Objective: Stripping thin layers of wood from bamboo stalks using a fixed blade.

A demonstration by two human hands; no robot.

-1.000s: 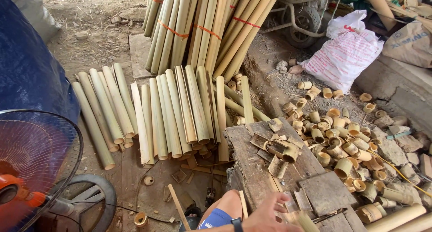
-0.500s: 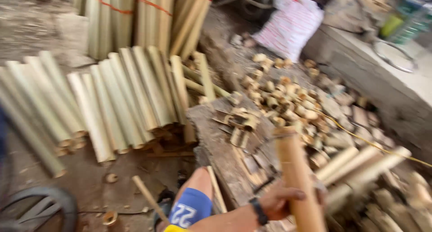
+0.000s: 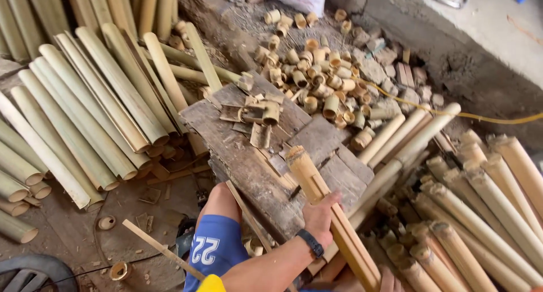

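My left hand (image 3: 319,215), with a dark band on its wrist, is closed around a tan bamboo pole (image 3: 308,176). The pole slants from the bottom edge up to the worn wooden block (image 3: 237,156), and its cut end lies over the block's near side. Lengthwise lines run along the pole. Only a few fingers of my right hand (image 3: 388,279) show at the bottom edge, close against the pole's lower part; its grip is hidden. My knee in blue shorts (image 3: 218,248) is just left of the block.
Pale green bamboo lengths (image 3: 85,116) lie stacked to the left. Rougher brown poles (image 3: 481,207) are heaped on the right. Short cut bamboo rings (image 3: 314,71) litter the ground behind the block, with several on it. A thin slat (image 3: 158,248) lies by my knee.
The view has swung down and closer to the block. My left hand has brought the bamboo pole from the right side onto the block.
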